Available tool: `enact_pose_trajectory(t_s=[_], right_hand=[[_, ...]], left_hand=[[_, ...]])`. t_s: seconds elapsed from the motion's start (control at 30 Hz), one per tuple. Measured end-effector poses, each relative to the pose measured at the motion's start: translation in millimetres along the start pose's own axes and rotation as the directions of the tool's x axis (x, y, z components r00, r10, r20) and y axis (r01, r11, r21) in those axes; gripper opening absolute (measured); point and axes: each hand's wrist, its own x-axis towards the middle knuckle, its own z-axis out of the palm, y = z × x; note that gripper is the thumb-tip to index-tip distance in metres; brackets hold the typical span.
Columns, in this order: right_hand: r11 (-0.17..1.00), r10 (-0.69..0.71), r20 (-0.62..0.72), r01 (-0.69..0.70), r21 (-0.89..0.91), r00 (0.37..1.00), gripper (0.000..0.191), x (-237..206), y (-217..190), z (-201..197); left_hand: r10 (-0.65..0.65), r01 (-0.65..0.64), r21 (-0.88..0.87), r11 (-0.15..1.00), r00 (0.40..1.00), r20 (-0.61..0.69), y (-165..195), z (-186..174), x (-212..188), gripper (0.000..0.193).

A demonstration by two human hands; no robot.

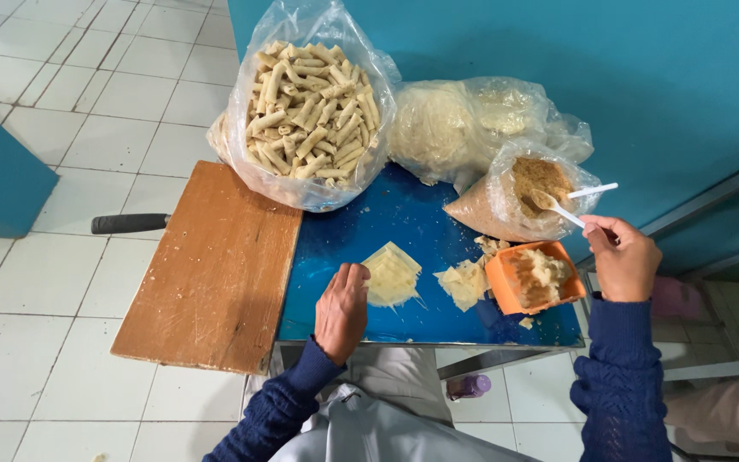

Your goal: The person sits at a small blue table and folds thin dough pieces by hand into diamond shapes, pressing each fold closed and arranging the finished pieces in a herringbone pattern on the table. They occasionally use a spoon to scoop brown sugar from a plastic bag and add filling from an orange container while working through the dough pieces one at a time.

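My left hand (343, 310) rests on the blue tabletop (404, 214), fingers together, touching the edge of a fanned stack of thin pale wrapper sheets (392, 274). Raised at the right, my right hand (623, 257) grips a white plastic spoon (556, 205) whose bowl carries brown crumbly filling over an open plastic bag of the same filling (519, 201). A second white spoon (592, 190) sticks out of that bag. An orange square tub (534, 278) of pale mash sits below the spoon. More torn wrapper pieces (464, 282) lie beside the tub.
A large clear bag of rolled pastry sticks (310, 111) stands at the back left. Another bag of pale wrappers (446, 128) sits behind. A wooden board (215, 265) lies left of the blue top, a black handle (128, 223) jutting out. White tiled floor surrounds.
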Motion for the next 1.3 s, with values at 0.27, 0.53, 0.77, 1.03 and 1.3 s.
enact_pose_trajectory(t_s=[0.27, 0.53, 0.77, 1.03, 1.3], right_hand=[[0.962, 0.015, 0.126, -0.049, 0.267, 0.992, 0.019, -25.7, -21.0, -3.2], [0.956, -0.077, 0.481, -0.072, 0.283, 0.873, 0.019, -91.7, -49.1, 84.3], [0.952, -0.292, 0.319, 0.243, 0.185, 0.902, 0.013, -127.3, -76.3, 112.5], [0.778, -0.614, 0.152, 0.626, -0.043, 0.774, 0.022, -133.1, -79.8, 108.0], [0.803, -0.589, 0.061, 0.592, -0.068, 0.806, 0.018, -135.6, -63.5, 86.2]], left_hand=[[0.029, -0.031, -0.126, 0.992, 0.999, -0.019, -0.9, -5.0, -2.9, 0.038], [-0.087, 0.087, -0.165, 0.982, 0.996, 0.011, -1.8, -1.8, -4.4, 0.033], [-0.046, 0.040, -0.218, 0.975, 0.999, -0.018, 1.8, -4.2, -3.0, 0.034], [0.026, -0.021, -0.149, 0.989, 0.999, 0.028, 2.2, -2.9, -2.6, 0.029], [0.016, -0.004, -0.180, 0.984, 0.998, 0.066, -2.9, 4.2, 0.7, 0.030]])
